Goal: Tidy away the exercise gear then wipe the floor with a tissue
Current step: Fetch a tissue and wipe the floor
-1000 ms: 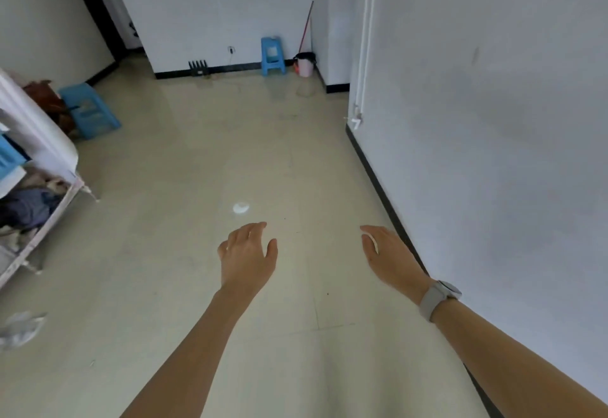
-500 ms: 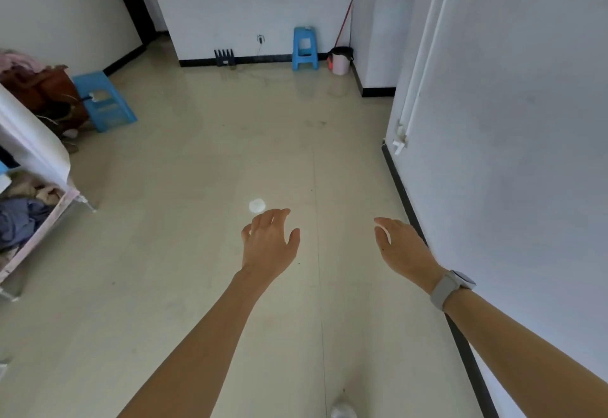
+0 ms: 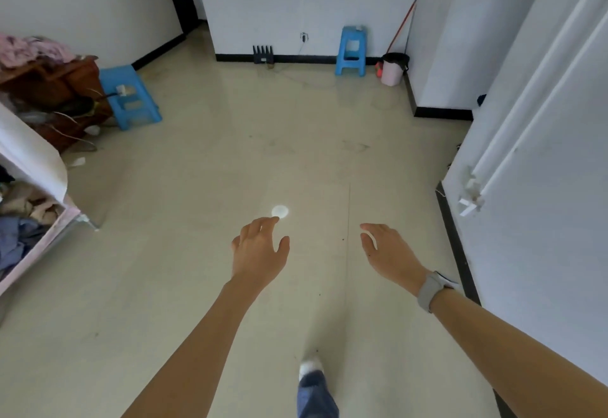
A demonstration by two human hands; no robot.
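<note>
Cream glossy tile floor (image 3: pixel 197 286) is filling most of what I am seeing, with both bare arms reaching forward over it. My left hand (image 3: pixel 260 253) is hanging palm down with its fingers relaxed and slightly spread, gripping nothing. My right hand (image 3: pixel 390 253) is doing the same, fingers loose and apart, and a grey band watch (image 3: pixel 434 289) is sitting on that wrist. A small round white spot (image 3: pixel 280 211) is showing on the floor just beyond the left fingertips; I cannot tell whether it is an object or a patch of light. No tissue or exercise gear is something I can make out clearly. A white shoe and blue trouser leg (image 3: pixel 314 388) are stepping in at the bottom edge. One light blue plastic stool (image 3: pixel 130 96) is standing near a brown wooden cabinet (image 3: pixel 56 88) heaped with clothes at left; another blue plastic stool (image 3: pixel 351 50) is standing against the far wall, beside a pink bin with a black liner (image 3: pixel 393 68).
</note>
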